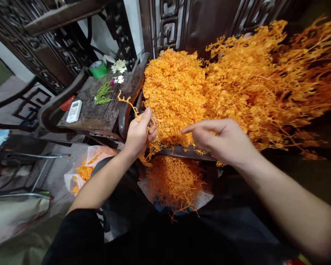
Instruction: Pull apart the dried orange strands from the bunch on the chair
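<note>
My left hand (142, 132) is closed round a thin orange plastic sprig (129, 102), whose bare knobbly end sticks out past the thumb. To its right, my right hand (217, 138) has its index finger stretched toward the left and the other fingers curled, with nothing visible in it. Behind both hands lies a dense heap of orange artificial foliage (176, 81) on a dark wooden seat. Longer loose orange branches (276, 81) spread to the right. More orange stems (179, 173) sit low between my legs, below the seat's edge.
At left a dark side table (96, 121) carries green tape (98, 69), a white remote control (74, 111), green sprigs (102, 94) and white flowers (119, 66). A plastic bag (71, 180) with orange pieces lies on the floor. Carved wooden chair backs stand behind.
</note>
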The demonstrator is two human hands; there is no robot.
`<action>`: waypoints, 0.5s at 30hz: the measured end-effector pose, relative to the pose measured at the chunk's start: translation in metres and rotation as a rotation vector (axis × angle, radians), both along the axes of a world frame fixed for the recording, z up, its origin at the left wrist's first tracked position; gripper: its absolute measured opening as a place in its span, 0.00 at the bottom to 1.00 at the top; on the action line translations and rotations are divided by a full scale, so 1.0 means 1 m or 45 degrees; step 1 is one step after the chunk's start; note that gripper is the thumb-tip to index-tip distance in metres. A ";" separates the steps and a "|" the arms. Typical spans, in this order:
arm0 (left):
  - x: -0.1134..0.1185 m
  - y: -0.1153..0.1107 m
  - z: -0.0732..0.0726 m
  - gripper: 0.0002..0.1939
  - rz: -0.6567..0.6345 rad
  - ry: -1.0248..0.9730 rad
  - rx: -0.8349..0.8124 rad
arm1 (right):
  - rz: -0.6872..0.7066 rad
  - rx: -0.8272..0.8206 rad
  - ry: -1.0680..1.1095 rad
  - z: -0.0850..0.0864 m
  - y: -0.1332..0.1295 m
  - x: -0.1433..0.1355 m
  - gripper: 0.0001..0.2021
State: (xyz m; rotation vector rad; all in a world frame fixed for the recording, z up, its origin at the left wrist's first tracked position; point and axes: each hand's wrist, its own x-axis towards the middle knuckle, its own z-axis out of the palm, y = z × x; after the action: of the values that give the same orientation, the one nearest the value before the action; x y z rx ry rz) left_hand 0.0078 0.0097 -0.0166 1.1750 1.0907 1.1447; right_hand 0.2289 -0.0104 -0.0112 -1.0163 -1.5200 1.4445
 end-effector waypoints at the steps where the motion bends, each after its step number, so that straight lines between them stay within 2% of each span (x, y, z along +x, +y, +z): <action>1: 0.002 0.001 0.001 0.24 0.023 -0.022 -0.022 | 0.104 0.085 -0.171 -0.004 -0.003 -0.006 0.17; 3: 0.007 0.002 0.003 0.22 0.060 -0.094 -0.057 | 0.258 0.205 -0.443 -0.013 -0.008 -0.018 0.18; 5: 0.011 0.001 0.005 0.19 0.063 -0.199 -0.069 | 0.280 0.279 -0.575 -0.022 -0.012 -0.030 0.19; 7: 0.014 -0.001 0.007 0.13 0.006 -0.283 -0.064 | 0.228 0.306 -0.582 -0.027 -0.011 -0.038 0.18; 9: 0.014 -0.002 0.007 0.12 -0.116 -0.299 -0.041 | 0.175 0.289 -0.488 -0.027 -0.008 -0.040 0.16; 12: 0.009 -0.003 0.007 0.22 -0.323 -0.253 0.042 | 0.120 0.164 -0.329 -0.020 -0.002 -0.034 0.15; 15: 0.002 -0.003 0.006 0.34 -0.421 -0.188 0.064 | 0.078 -0.089 -0.215 -0.015 0.001 -0.026 0.19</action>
State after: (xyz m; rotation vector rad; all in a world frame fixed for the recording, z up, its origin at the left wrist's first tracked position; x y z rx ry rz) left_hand 0.0098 0.0064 -0.0105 1.2357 0.7268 0.9864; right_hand 0.2031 -0.0097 -0.0258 -1.1679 -1.6422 1.4951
